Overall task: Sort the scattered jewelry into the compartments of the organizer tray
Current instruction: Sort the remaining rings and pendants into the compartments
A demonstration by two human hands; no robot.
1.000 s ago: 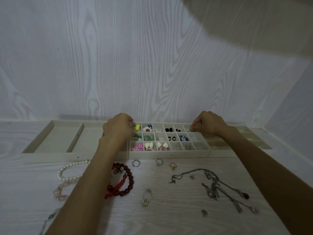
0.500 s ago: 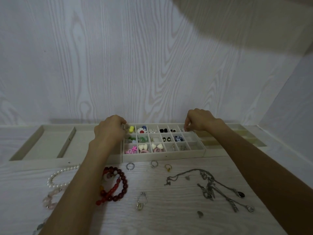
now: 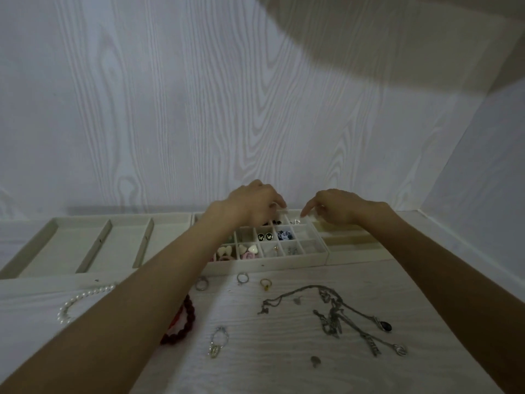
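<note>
The small-compartment organizer tray (image 3: pixel 270 263) stands against the wall and holds several earrings, heart pieces and studs. My left hand (image 3: pixel 255 207) hovers over its back row with the fingertips bunched near the rear rim; whether they pinch anything is hidden. My right hand (image 3: pixel 336 207) is just to the right, its index finger pointing down at the back compartment with a silver piece (image 3: pixel 295 221). On the table in front lie three rings (image 3: pixel 242 278), tangled silver necklaces (image 3: pixel 332 311), a pearl bracelet (image 3: pixel 82 297) and a red bead bracelet (image 3: pixel 184 317).
A wide tray with long compartments (image 3: pixel 85 245) sits to the left, and another tray (image 3: pixel 349 243) to the right. A silver clasp piece (image 3: pixel 218 341) and a small charm (image 3: pixel 315 361) lie near the front. Walls close in behind and at the right.
My left hand has moved right along the back row, away from the yellow piece, and now covers it. My right index finger is extended now. The two hands are closer together.
</note>
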